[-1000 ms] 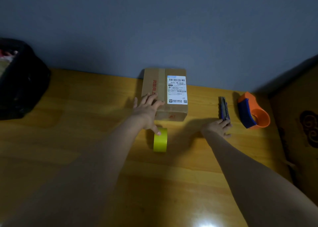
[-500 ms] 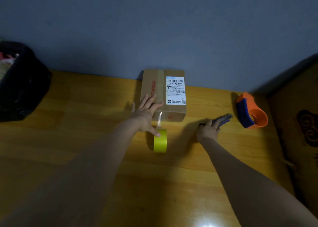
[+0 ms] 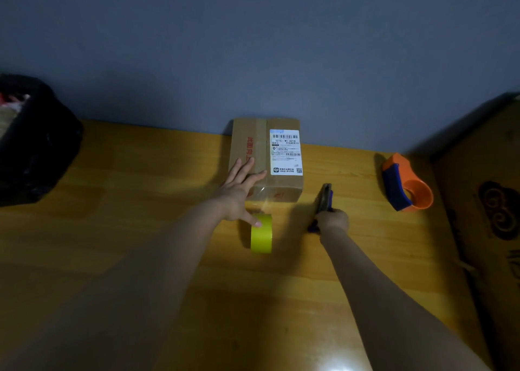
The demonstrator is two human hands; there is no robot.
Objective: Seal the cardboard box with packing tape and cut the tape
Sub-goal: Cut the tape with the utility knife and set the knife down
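A cardboard box (image 3: pixel 284 183) with a white shipping label lies on the wooden table against the wall. My left hand (image 3: pixel 239 190) rests flat with spread fingers on the box's near left corner, its thumb touching the yellow tape roll (image 3: pixel 261 234) that stands on edge just in front of the box. A clear strip of tape runs from the roll up the box's front face. My right hand (image 3: pixel 332 220) is closed around a dark utility knife (image 3: pixel 325 197), its tip pointing away from me, right of the box's front corner.
An orange and blue tape dispenser (image 3: pixel 406 184) sits at the right on the wooden table (image 3: pixel 140 244). A black bag (image 3: pixel 33 142) fills the far left. A dark wooden panel (image 3: pixel 489 201) rises at the right edge.
My right hand picked up the knife from beside the dispenser and carried it left toward the box, turning it to point away from me. My left hand stayed on the box and roll.
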